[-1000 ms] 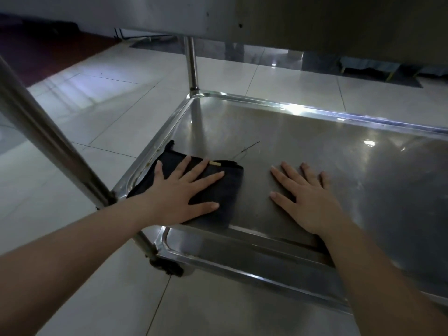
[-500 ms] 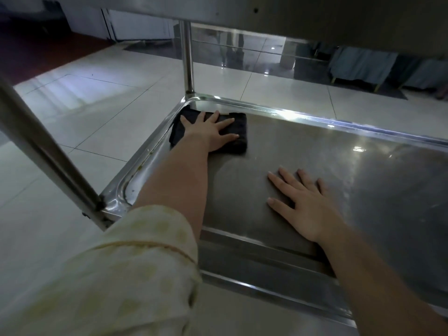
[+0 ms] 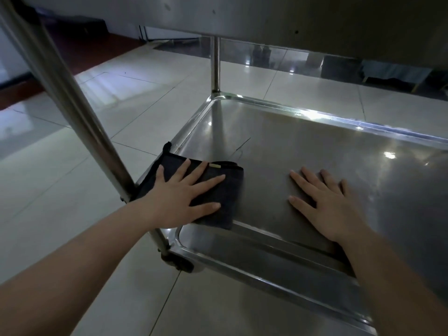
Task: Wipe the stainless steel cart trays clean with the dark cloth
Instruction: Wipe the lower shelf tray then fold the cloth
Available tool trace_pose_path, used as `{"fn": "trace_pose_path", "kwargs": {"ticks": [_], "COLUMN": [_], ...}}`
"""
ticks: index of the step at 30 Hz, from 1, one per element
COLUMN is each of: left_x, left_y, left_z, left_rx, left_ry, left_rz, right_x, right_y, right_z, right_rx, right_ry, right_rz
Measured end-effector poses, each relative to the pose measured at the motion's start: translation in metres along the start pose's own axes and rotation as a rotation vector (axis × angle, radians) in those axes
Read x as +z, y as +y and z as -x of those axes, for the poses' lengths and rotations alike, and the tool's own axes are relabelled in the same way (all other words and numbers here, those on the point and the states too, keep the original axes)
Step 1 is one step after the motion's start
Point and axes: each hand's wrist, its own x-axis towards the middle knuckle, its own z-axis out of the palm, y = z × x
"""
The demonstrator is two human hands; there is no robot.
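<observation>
Tray point(image 3: 315, 146) cut off at rt edge

Glossy pale floor tiles point(image 3: 72, 166) fill the left of the frame. A dark red floor strip point(image 3: 80, 52) runs across the upper left.

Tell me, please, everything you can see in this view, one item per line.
lower tray: one, stainless steel, centre and right, shiny with light glare
dark cloth: one, near-black, folded, at the tray's near-left corner
upper shelf: one, steel, its underside across the top
posts: two, steel, one at the near-left corner, one at the far-left corner
caster: one, black, under the near-left corner
floor: pale glossy tiles around the cart
left hand: one, fingers spread, pressing flat on the cloth
right hand: one, flat on the bare tray, apart from the cloth
</observation>
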Motion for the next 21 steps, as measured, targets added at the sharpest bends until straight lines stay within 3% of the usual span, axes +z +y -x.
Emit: {"fn": "trace_pose_path", "kwargs": {"ticks": [3,8,12,21], "left_x": [-0.009,-0.027,-0.036,-0.004], "left_y": [-0.001,-0.004,0.005,0.011], "left_z": [-0.022,-0.094,-0.122,-0.016], "left_rx": [-0.009,-0.003,-0.079,-0.084], "left_ry": [-0.011,0.124,0.101,-0.029], "left_rz": [0.003,-0.03,-0.065,-0.004], "right_x": [0.001,-0.003,-0.008,-0.012], "right_y": [0.0,-0.001,-0.004,-0.005], "right_z": [0.0,-0.001,0.001,0.004], "right_rx": [-0.002,0.013,0.039,0.05], "right_ry": [0.007,-0.007,-0.016,0.009], "right_rz": [0.007,0.01,-0.009,-0.076]}}
